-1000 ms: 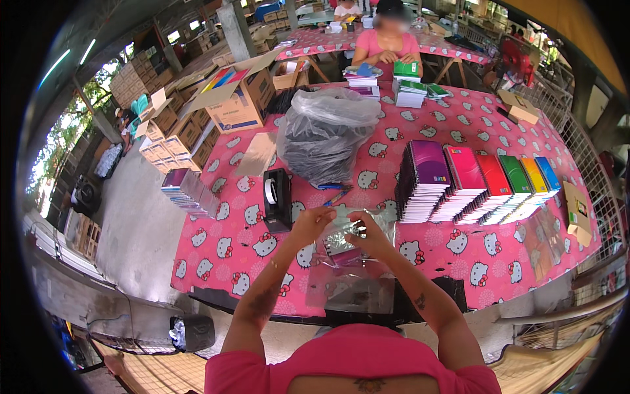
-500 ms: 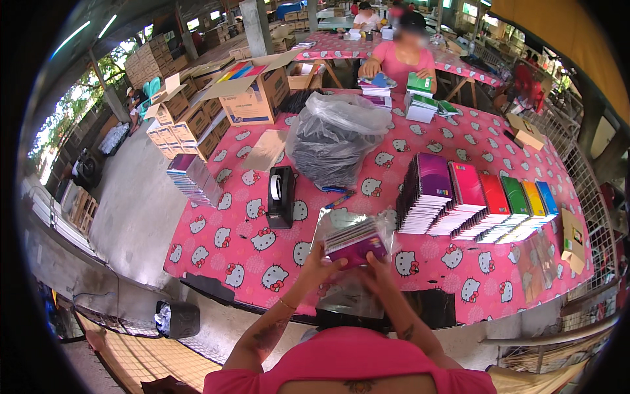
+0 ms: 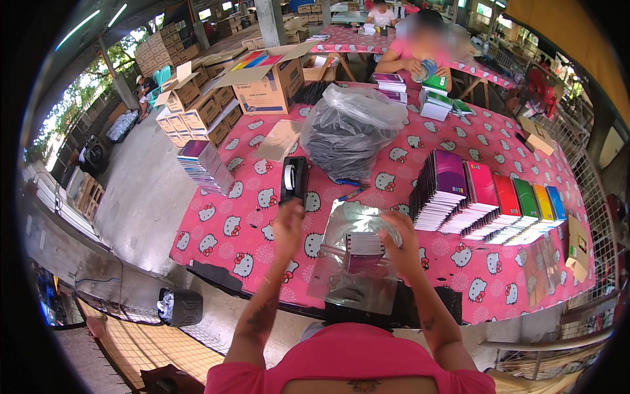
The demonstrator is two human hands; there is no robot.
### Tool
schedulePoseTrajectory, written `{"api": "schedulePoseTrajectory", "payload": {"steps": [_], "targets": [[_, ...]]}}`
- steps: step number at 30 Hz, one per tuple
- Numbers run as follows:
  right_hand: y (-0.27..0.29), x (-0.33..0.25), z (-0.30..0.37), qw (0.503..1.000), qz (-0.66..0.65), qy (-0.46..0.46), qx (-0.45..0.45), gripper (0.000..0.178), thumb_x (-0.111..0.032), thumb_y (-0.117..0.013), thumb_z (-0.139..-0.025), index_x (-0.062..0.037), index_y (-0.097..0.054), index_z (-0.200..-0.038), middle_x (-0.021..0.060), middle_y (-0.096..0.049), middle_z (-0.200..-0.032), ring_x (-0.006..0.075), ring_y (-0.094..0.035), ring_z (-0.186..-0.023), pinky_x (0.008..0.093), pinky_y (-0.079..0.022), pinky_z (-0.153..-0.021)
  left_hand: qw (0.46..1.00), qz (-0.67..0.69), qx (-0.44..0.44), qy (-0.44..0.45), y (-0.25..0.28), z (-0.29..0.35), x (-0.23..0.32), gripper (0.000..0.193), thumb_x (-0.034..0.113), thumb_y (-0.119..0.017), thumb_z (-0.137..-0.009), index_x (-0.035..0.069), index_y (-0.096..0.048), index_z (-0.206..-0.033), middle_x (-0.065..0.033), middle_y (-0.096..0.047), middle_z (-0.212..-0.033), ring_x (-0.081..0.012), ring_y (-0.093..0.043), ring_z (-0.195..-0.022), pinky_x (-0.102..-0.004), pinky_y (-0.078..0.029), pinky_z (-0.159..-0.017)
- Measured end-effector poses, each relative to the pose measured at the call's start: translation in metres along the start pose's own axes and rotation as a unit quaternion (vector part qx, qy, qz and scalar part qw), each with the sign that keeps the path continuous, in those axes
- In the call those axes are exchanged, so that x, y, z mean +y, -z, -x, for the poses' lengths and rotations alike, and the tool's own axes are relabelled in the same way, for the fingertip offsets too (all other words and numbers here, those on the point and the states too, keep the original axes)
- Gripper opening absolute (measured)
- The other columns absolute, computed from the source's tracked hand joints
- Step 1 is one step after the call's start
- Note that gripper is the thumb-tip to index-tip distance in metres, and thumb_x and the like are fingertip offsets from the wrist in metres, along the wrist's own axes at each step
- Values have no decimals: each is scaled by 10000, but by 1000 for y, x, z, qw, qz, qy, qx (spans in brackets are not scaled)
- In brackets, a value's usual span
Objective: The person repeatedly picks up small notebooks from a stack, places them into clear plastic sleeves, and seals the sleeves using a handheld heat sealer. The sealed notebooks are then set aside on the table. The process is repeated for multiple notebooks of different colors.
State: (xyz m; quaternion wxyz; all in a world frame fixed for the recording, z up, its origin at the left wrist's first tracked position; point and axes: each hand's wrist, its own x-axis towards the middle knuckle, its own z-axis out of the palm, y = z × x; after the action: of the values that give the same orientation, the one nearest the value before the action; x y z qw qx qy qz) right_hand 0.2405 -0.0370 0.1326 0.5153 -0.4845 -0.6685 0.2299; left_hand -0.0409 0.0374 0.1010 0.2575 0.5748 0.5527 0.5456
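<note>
A small stack of purple spiral notebooks [image 3: 364, 253] lies on the table within a clear plastic bag [image 3: 328, 279]; glare hides how far the bag covers it. My right hand [image 3: 403, 244] is closed at the bag's upper right side, with a fold of the film at its fingers. Reaching forward to the left, my left hand [image 3: 287, 226] is at the near end of a black tape dispenser [image 3: 294, 180]. Motion smears its fingers, so I cannot tell whether they hold tape. Blue pens [image 3: 353, 188] lie beyond the bag.
Rows of coloured spiral notebooks [image 3: 447, 187] stand at right. A plastic sack of black pieces [image 3: 348, 141] sits at centre, with another notebook stack [image 3: 205, 167] at left. Cartons [image 3: 266, 88] stand at the back left. Across the table, a co-worker [image 3: 420, 56] handles a bluish item.
The purple notebooks have gone from my hands down onto the table. My left hand has moved forward-left to the tape dispenser, my right hand to the bag's side. The co-worker has raised the bluish item.
</note>
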Motion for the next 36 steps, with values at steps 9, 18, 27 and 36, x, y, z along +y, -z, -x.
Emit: {"api": "schedulePoseTrajectory", "payload": {"steps": [9,18,27,36], "targets": [[-41,-47,-2,939,302,73,-145,367,-406,-691,-862,-118,-699,-1091,50,-691,-924,261,-667,-847,431,-422,-918,956,165,-35,240,19,-70,-105,175,177,-699,-907,18,-701,-978,2,-617,-807,-103,-546,-774,-264,-446,-682],[-53,-52,-5,934,323,32,-151,323,-358,-680,-887,-130,-706,-1114,76,-713,-966,278,-659,-854,423,-417,-918,984,14,-21,175,23,-78,-119,205,200,-733,-875,27,-733,-985,-2,-637,-795,-107,-567,-697,-271,-421,-621],[-53,-49,-1,934,329,33,-139,369,-406,-680,-878,-131,-708,-1123,65,-717,-970,258,-670,-872,460,-385,-956,935,-349,-53,24,40,-44,-90,108,131,-717,-860,62,-707,-942,-50,-698,-811,-135,-660,-718,-300,-515,-656],[-50,-49,-7,933,314,60,-163,379,-387,-692,-858,-120,-707,-1126,51,-721,-892,231,-685,-839,476,-374,-956,883,126,-449,-49,-17,-13,14,262,29,-727,-884,75,-723,-1142,-22,-655,-1001,-114,-595,-938,-289,-477,-820]]}}
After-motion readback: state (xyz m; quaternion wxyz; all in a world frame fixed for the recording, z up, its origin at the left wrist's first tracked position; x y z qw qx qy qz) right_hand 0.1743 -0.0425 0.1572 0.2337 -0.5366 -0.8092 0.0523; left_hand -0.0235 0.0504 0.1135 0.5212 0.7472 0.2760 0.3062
